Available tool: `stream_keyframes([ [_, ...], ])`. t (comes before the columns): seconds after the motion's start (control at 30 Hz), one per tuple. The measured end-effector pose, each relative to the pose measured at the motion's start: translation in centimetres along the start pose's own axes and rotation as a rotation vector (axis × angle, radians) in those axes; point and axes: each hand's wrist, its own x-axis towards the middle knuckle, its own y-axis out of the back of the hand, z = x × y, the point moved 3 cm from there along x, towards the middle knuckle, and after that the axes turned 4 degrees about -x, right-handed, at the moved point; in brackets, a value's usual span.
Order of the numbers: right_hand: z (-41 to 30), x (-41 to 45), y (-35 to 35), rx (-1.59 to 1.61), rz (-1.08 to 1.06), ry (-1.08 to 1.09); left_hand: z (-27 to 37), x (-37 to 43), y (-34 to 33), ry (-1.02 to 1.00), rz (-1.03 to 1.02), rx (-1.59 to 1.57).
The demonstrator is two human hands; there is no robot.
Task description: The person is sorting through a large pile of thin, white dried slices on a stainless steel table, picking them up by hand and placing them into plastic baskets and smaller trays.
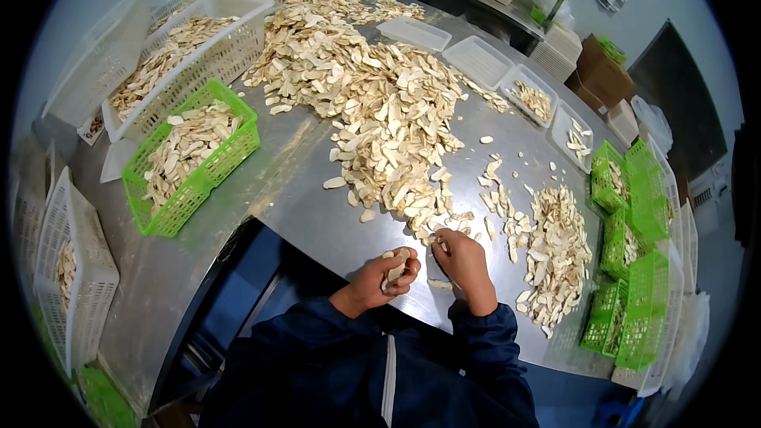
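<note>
Several pale dried slices (395,270) are held in my left hand (380,279), its fingers curled around them above the table's front edge. My right hand (462,258) is at the near end of the large heap of dried slices (386,131), its fingertips pinched at the slices there. Whether a slice is between those fingertips I cannot tell for sure. A single slice (440,284) lies on the metal table just below my right hand. To the right of that hand is a smaller heap of slices (556,249), with loose pieces scattered between the two heaps.
A green basket of slices (232,160) and a large white basket (261,18) stand at the left. Clear plastic trays (478,62) line the far right side, some holding slices. Green baskets (645,309) line the right edge. The table's front edge has a corner gap at left.
</note>
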Motion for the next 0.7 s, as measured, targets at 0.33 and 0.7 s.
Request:
stream_keyframes([
  [0.33, 0.9, -0.6, 0.4, -0.044, 0.049, -0.035, -0.1, 0.1, 0.0, 0.009, -0.008, -0.036],
  [0.7, 5.0, 0.0, 0.7, 1.337, -0.106, -0.416, -0.2, 0.2, 0.0, 0.003, -0.067, -0.017],
])
